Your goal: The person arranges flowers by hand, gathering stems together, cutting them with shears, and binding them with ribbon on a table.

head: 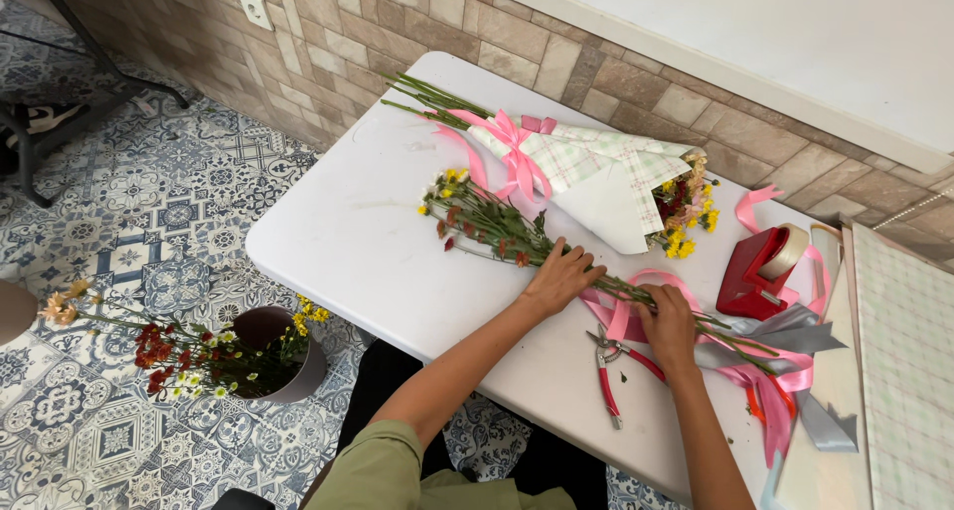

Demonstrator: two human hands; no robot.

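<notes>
A loose bunch of flowers [487, 222] with red and yellow blooms lies across the white table [348, 242], stems pointing right. My left hand [562, 276] rests on the stems near the leaves. My right hand [668, 323] grips the stems further right, over a pink ribbon [621, 316]. Beyond them lies a finished bouquet [586, 167] wrapped in checked paper and tied with a pink bow. Red-handled pruning shears [608, 371] lie on the table just in front of my right hand.
A red tape dispenser [757, 269] stands at the right, with grey and pink ribbons [785, 371] and sheets of wrapping paper [904, 371] beside it. A dark pot of flowers [273, 356] stands on the tiled floor at the left. A stone wall runs behind the table.
</notes>
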